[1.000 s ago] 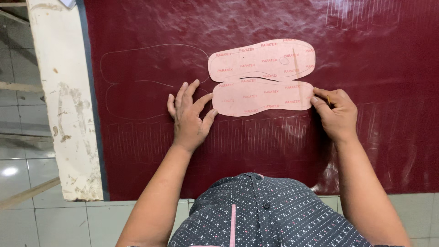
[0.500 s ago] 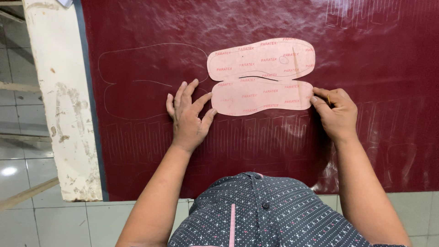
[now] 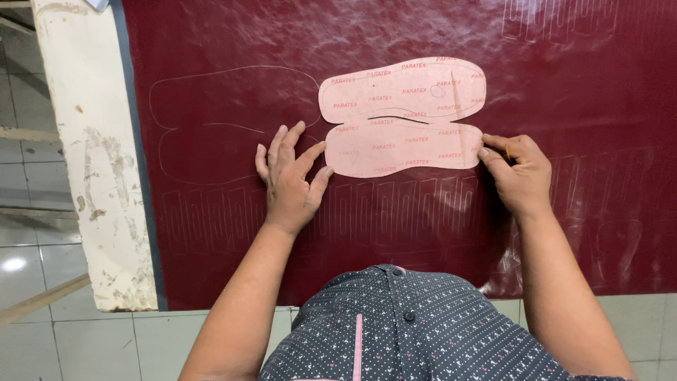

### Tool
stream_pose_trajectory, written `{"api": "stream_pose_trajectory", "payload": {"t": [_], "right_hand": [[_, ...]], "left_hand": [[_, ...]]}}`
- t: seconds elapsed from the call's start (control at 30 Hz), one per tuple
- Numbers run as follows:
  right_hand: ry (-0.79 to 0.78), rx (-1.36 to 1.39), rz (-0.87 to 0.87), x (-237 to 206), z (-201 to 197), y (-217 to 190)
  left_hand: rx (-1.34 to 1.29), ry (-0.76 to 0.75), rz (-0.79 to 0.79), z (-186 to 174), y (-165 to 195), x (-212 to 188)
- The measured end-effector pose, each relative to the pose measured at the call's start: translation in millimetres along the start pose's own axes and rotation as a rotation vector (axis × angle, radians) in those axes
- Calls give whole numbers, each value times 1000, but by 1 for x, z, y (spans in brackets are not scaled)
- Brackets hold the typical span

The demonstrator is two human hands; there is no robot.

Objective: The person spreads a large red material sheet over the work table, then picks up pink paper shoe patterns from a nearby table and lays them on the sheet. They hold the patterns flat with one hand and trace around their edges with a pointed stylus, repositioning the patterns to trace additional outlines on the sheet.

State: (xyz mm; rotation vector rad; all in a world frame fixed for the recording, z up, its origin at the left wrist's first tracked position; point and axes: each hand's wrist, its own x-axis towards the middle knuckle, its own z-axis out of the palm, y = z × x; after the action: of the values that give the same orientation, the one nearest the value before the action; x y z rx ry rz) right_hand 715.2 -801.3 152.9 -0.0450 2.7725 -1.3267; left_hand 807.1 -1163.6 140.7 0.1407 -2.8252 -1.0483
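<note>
In the head view, a dark red glossy leatherette sheet (image 3: 395,212) covers the tabletop, and everything else is placed against it. Two pale pink sole-shaped card templates lie side by side near its upper middle: the far sole template (image 3: 405,88) and, touching its lower edge, the near sole template (image 3: 405,149). To their left on the sheet a traced pair of sole outlines (image 3: 226,127) already shows as thin pale lines, so one pair appears marked; around the templates' present spot no drawn line can be made out, so that tracing looks not yet done. Rows of small traced rectangles (image 3: 395,208) run along the sheet below the templates. The left hand (image 3: 289,183) rests flat on the sheet with its fingers (image 3: 310,156) spread, the tips touching the near template's left end. The right hand (image 3: 522,173) sits at that template's right end, fingers bunched together and pinching something thin and yellowish, too small to identify. A worn cream-painted plank (image 3: 92,162) borders the sheet's left edge. The templates look flat, stiff and printed all over with small red lettering.
</note>
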Motion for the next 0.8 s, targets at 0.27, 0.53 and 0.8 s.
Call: {"api": "stream_pose_trajectory", "payload": {"t": [0.27,0.53,0.8], "right_hand": [[-1,-1,-15,0,-1,-4],[-2,-10,-11,0,0,0],[-6,-18,2,2,0,-2]], "left_hand": [[2,-2,5,0,-2,0],[-10,5,-3,1,-5,1],[-12,6,8,-2,-4,1]]}}
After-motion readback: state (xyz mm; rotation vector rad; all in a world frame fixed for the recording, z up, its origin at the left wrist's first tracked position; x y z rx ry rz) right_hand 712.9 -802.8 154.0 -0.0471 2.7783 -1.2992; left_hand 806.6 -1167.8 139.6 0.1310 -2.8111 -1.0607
